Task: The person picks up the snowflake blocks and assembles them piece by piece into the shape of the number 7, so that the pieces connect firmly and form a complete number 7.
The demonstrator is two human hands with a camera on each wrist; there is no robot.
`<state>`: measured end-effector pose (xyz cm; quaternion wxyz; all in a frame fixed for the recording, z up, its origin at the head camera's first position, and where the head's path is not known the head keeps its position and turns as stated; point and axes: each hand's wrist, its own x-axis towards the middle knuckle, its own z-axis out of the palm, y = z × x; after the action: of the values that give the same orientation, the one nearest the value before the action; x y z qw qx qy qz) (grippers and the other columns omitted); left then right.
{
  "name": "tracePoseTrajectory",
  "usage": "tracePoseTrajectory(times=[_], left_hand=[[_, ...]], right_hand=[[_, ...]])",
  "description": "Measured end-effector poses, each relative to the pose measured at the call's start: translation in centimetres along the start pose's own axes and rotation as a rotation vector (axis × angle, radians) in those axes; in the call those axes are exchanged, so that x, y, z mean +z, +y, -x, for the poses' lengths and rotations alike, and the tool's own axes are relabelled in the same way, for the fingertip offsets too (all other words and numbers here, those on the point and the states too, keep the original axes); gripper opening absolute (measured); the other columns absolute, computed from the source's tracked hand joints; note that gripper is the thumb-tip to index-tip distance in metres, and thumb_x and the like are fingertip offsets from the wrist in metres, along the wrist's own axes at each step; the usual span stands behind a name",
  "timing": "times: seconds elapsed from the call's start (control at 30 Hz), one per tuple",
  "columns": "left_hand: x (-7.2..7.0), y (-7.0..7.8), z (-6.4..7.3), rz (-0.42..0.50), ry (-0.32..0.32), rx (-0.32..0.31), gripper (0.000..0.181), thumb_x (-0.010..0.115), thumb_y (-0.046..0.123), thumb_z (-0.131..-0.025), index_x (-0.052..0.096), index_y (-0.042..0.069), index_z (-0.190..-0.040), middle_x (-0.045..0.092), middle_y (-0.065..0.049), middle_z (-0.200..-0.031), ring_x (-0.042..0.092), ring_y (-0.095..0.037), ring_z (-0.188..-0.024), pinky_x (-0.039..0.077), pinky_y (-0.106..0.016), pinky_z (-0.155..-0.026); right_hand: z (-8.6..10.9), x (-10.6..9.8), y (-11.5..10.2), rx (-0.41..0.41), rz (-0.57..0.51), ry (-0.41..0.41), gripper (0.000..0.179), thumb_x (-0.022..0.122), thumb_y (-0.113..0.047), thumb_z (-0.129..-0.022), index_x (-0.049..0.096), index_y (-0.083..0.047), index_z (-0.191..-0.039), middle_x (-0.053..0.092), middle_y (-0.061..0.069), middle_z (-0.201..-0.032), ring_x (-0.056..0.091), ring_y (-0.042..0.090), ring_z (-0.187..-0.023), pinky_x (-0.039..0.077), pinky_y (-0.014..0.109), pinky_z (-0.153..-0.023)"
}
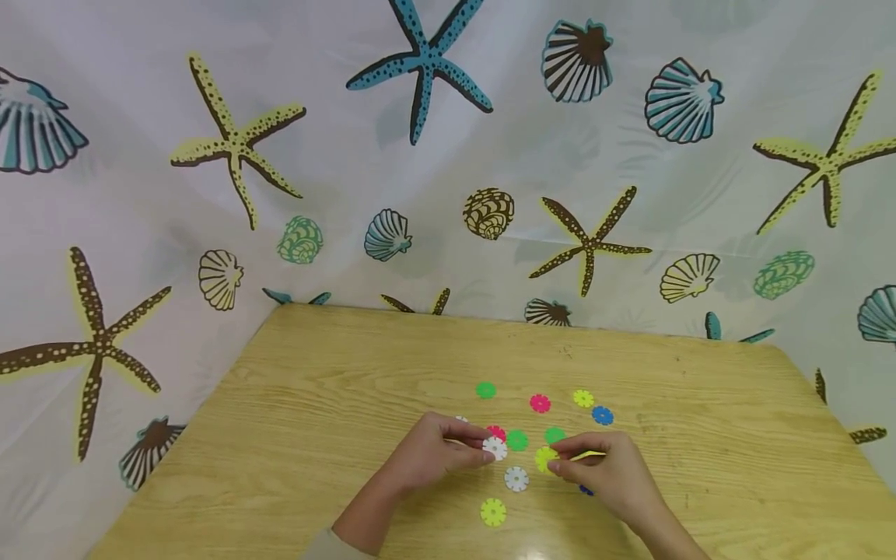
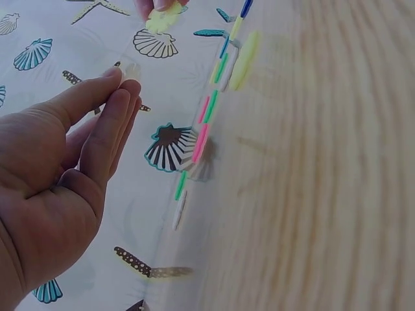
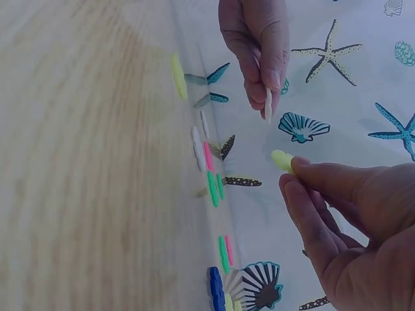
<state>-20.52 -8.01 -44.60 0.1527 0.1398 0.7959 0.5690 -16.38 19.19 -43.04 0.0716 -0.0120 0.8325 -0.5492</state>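
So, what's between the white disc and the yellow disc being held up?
In the head view, a green disc on the table shows between the held white disc and held yellow disc; a loose white disc lies slightly nearer the person.

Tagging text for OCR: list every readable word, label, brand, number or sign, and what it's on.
No readable text.
Held white disc, held yellow disc: no lettering visible.
Cloth: shell prints, starfish prints, no lettering visible.
Table: faint marks, too small to read.
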Motion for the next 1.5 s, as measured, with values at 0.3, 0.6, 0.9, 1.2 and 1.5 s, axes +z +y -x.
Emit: tracePoseTrajectory(times=[0.3,0.6,0.9,1.2,1.5], left_hand=[[0.1,0.8,0.2,0.05,0.005,-0.021,0.033,0.084,0.028,-0.081,0.078,0.011,-0.109,0.074,-0.004,-0.1,0.071,-0.012,-0.086,0.059,-0.026,-0.073],[0.9,0.7,0.2,0.118,-0.021,-0.021,0.034,0.084,0.027,-0.081,0.077,0.009,-0.109,0.075,-0.004,-0.106,0.073,-0.013,-0.089,0.061,-0.027,-0.076],[1.2,0.9,0.3,0.15,-0.056,0.009,0.034,0.084,0.027,-0.082,0.077,0.011,-0.111,0.074,-0.006,-0.112,0.073,-0.014,-0.09,0.06,-0.027,-0.079],[1.4,1.4,0.4,0.173,-0.084,0.019,0.033,0.082,0.023,-0.084,0.076,0.007,-0.112,0.073,-0.008,-0.112,0.073,-0.014,-0.09,0.061,-0.027,-0.079],[1.8,1.1,0.5,0.297,-0.197,0.013,0.038,0.078,0.013,-0.087,0.07,0.0,-0.122,0.072,-0.008,-0.102,0.072,-0.015,-0.094,0.061,-0.029,-0.084]], right_hand=[[0.0,0.6,-0.1,-0.04,-0.021,0.016,0.025,0.082,-0.018,-0.083,0.078,-0.004,-0.103,0.076,0.013,-0.108,0.074,0.018,-0.079,0.055,0.025,-0.057],[0.4,0.7,0.0,-0.053,-0.086,0.008,0.027,0.081,-0.019,-0.084,0.077,-0.004,-0.106,0.074,0.015,-0.112,0.076,0.021,-0.089,0.063,0.034,-0.075],[0.5,1.0,-0.2,-0.148,-0.073,-0.016,0.026,0.081,-0.02,-0.084,0.077,-0.005,-0.105,0.074,0.016,-0.11,0.075,0.016,-0.086,0.062,0.027,-0.077],[0.7,1.1,-0.3,-0.223,-0.06,-0.048,0.024,0.078,-0.02,-0.087,0.077,-0.003,-0.104,0.075,0.015,-0.104,0.073,0.011,-0.083,0.061,0.024,-0.076],[0.8,1.3,-0.3,-0.195,-0.133,-0.068,0.025,0.078,-0.019,-0.087,0.076,-0.001,-0.104,0.072,0.02,-0.111,0.076,0.027,-0.091,0.062,0.029,-0.08]])
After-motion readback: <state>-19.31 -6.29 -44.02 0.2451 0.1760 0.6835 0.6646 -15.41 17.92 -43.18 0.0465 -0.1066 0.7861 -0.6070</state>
